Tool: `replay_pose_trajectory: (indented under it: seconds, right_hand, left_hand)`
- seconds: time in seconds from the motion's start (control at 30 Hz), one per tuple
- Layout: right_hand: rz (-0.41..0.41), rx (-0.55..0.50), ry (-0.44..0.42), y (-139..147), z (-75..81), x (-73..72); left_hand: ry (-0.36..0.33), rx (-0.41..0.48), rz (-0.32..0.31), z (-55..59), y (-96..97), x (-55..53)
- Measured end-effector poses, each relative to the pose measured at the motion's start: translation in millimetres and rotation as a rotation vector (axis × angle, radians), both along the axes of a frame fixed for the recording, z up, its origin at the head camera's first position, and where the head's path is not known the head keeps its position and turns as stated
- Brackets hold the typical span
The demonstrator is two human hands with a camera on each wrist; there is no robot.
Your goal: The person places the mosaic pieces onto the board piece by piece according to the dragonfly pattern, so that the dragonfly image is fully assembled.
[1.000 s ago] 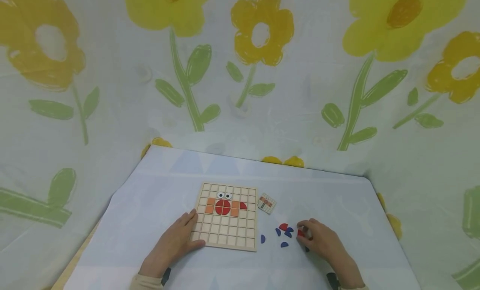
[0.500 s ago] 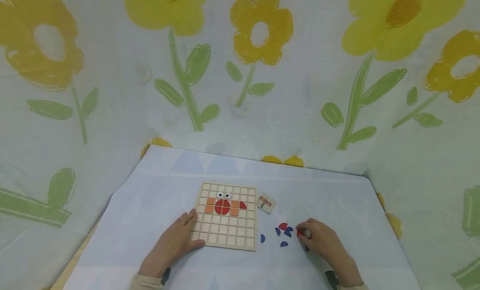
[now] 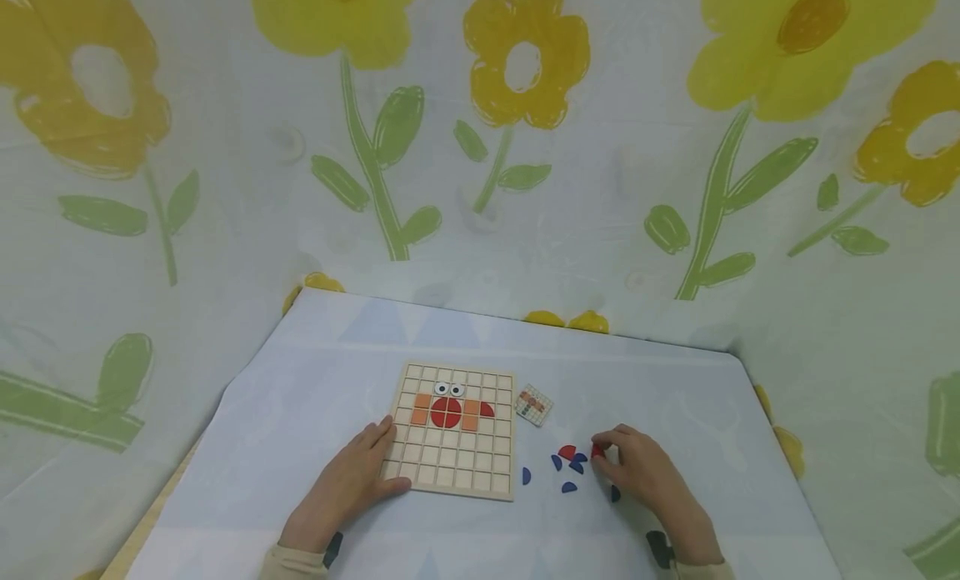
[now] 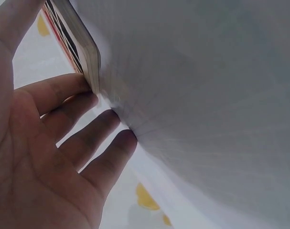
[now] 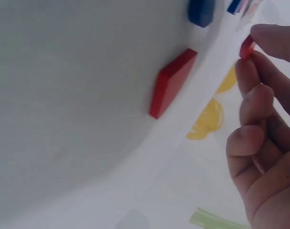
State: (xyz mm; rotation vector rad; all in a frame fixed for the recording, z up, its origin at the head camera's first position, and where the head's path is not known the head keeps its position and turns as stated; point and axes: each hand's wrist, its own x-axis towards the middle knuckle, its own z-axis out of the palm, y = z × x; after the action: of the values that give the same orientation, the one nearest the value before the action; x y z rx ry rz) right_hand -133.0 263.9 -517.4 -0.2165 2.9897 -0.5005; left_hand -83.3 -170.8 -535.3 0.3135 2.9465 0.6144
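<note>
My left hand (image 3: pixel 360 459) rests at the left edge of the wooden grid board (image 3: pixel 457 482), its thumb by the near edge. In the left wrist view the fingertips touch the board's side (image 4: pixel 90 62). On the board, red quarter-circles (image 3: pixel 446 412) form a disc, with orange squares (image 3: pixel 471 415) beside it and two eye pieces (image 3: pixel 450 390) above. My right hand (image 3: pixel 637 463) pinches a small red piece (image 5: pixel 247 46) between thumb and index finger. Another red quarter-circle (image 3: pixel 567 452) lies on the table just left of it.
Several blue half-circle pieces (image 3: pixel 569 487) lie between the board and my right hand; one blue piece (image 3: pixel 615 493) sits beneath that hand. A small pattern card (image 3: pixel 534 405) lies right of the board. The flowered cloth wall (image 3: pixel 487 255) rises behind the table.
My right hand has taken the red piece between its fingertips and moved slightly up and away, uncovering more of the blue piece below it. My left hand and the board stay in place.
</note>
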Motion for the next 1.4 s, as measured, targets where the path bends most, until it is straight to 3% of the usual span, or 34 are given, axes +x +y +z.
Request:
replay_pose_trajectory:
  seconds: [0.27,0.47,0.9,1.17,1.4]
  right_hand:
    - [0.085,-0.125,0.115,-16,5.7,-3.1]
    - [0.137,-0.152,0.169,-31,-1.0,-10.2]
    - [0.348,-0.257,0.31,-83,-6.3,-22.3]
    - [0.349,-0.289,0.27,-111,-7.8,-32.8]
    - [0.323,-0.203,0.194,-131,-6.3,-41.4]
  left_hand:
    - [0.016,0.003,-0.002,1.4,0.1,0.0]
    - [0.007,-0.002,0.001,-0.4,0.4,-0.1]
    - [-0.002,0.004,0.006,0.7,0.4,0.8]
    - [0.005,0.01,0.008,-0.4,0.2,0.2]
    - [-0.004,0.008,0.015,-1.1,1.1,-1.1]
